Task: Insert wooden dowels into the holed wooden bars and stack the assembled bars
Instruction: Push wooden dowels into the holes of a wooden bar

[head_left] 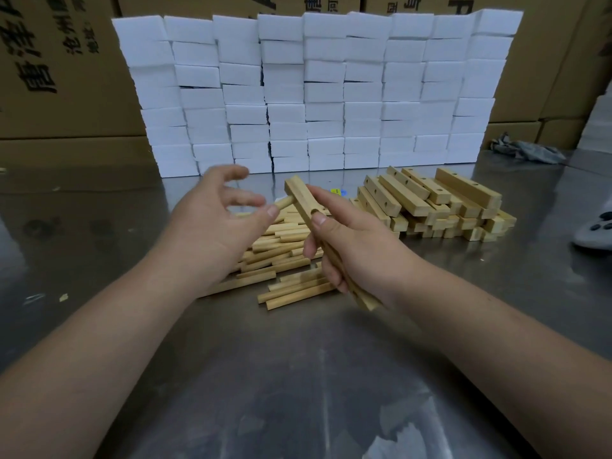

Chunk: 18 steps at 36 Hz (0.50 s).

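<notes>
**Op A:** Wrapped around a square-edged wooden bar (306, 207), the right hand (351, 250) has it firmly: thumb on the top face just below a round hole, fingers curled beneath. I see the bar tilted, its far end raised above the table.

**Op B:** And the left hand (212, 223)?

**Op A:** Fingers spread and blurred, clasping nothing. Its thumb tip sits at the end of a short round dowel (285, 203) that sticks out sideways from the bar's upper end.

**Op B:** Stock?

**Op A:** I see a loose heap of smooth pale dowels (281, 256) under both hands on the scuffed steel table (298, 376). Drilled bars (430, 203) are piled to the right. Behind them stands a wall of white foam blocks (314, 91), with cardboard cartons (66, 77) beyond.
</notes>
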Tool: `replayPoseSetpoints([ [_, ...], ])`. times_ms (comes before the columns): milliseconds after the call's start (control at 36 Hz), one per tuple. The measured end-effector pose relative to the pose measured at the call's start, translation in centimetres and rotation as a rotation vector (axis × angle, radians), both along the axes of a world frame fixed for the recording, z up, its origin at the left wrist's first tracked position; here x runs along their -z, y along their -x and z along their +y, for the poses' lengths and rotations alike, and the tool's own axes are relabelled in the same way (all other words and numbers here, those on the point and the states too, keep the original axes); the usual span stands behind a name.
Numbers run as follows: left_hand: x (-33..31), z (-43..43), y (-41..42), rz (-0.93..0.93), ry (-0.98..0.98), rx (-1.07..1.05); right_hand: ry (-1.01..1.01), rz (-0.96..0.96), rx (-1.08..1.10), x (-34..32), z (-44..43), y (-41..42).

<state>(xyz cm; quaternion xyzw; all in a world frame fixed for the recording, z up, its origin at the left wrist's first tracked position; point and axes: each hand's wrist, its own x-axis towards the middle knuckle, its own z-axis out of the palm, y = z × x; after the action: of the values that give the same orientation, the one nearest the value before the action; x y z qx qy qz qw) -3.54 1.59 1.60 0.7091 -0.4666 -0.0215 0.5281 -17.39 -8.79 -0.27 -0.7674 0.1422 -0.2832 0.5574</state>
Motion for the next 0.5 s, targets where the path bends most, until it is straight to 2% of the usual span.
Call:
replayPoseSetpoints([
  [167, 0.2, 0.2, -0.2, -0.128, 0.085, -0.163, -0.246, -0.090, -0.011, -0.6, -0.6, 0.3],
  [333, 0.7, 0.1, 0.0, -0.104, 0.161, -0.091, -0.321, -0.120, -0.069, -0.5, -0.5, 0.2],
  [500, 1.0, 0.1, -0.1, -0.158, 0.168, -0.058, -0.346, -0.120, -0.100, -0.3, -0.7, 0.0],
])
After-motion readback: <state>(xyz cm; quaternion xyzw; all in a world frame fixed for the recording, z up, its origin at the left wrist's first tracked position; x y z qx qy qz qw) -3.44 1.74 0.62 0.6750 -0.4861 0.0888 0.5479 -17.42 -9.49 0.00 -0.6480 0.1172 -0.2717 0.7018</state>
